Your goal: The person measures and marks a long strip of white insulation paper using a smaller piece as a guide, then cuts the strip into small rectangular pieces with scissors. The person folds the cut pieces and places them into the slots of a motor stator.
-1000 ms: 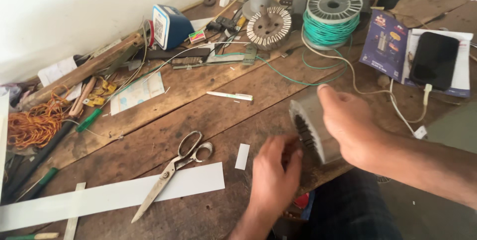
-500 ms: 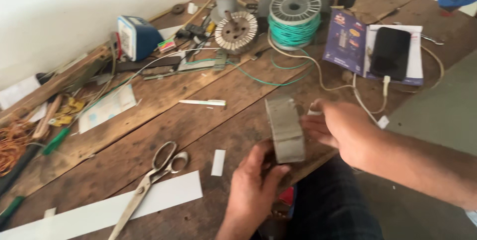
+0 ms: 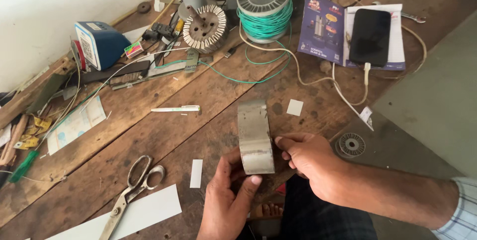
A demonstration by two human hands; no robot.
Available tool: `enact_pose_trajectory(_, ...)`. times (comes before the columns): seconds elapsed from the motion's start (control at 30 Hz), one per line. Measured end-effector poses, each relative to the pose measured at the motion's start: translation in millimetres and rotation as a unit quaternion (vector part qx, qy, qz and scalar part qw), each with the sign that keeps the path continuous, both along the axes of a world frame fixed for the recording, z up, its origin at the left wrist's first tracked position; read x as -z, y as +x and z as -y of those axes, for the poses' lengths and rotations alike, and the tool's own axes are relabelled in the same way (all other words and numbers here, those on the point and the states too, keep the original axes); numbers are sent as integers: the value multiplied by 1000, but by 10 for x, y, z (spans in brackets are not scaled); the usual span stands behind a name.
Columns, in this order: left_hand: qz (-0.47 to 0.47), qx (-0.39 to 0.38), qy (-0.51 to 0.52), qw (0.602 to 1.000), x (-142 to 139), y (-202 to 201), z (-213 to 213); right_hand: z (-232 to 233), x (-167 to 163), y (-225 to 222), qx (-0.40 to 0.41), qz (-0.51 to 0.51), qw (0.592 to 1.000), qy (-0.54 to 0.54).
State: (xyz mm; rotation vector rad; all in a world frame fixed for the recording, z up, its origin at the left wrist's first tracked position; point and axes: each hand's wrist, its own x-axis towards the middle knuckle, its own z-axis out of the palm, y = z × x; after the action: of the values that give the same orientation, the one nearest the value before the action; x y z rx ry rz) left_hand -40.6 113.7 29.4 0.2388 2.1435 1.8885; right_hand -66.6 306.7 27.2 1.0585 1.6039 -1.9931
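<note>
Head camera, looking down on a cluttered workbench of rough brown wooden planks (image 3: 164, 121): a person's two bare hands grip a grey metal ring-shaped motor core (image 3: 255, 136), stood on edge near the front edge of the bench. The left hand (image 3: 229, 200) grasps it from below and from the near side, thumb pressed against the lower outer face. The right hand (image 3: 310, 158) closes on its right flank, fingertips (image 3: 279, 140) flat against the rim. Whether the ring rests on the wood or is carried wholly by the hands cannot be told.

Just left of the hands lie a small white paper slip (image 3: 196, 173), a pair of steel scissors (image 3: 130, 190) and a long white paper strip (image 3: 134, 215). A second white slip (image 3: 294, 107) lies just beyond the ring, a white pen (image 3: 175, 108) further left. At the far side stand a spool of green wire (image 3: 264, 6), a slotted round metal rotor (image 3: 205, 27) and a blue box-shaped device (image 3: 99, 44). A black phone (image 3: 370, 36) lies on a purple printed leaflet (image 3: 322, 29), on a pale cable (image 3: 328, 83).

The risk, as judged here: the ring is smooth, looks heavy, and is pinched on edge close to the bench front, above a bare foot (image 3: 266, 211) glimpsed below. A slackened thumb could let it roll or drop there.
</note>
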Motion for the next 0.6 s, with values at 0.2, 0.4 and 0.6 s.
enact_pose_trajectory(0.2,10,-3,-3,1000,48,-13,7,39,81,34,8,-14,1000,-14)
enact_pose_trajectory(0.4,-8,9,13,1000,64,-11,36,69,96,35,13,-17,1000,-18)
enact_pose_trajectory(0.6,-44,25,68,996,79,-10,47,8,134,-7,0,7,1000,13)
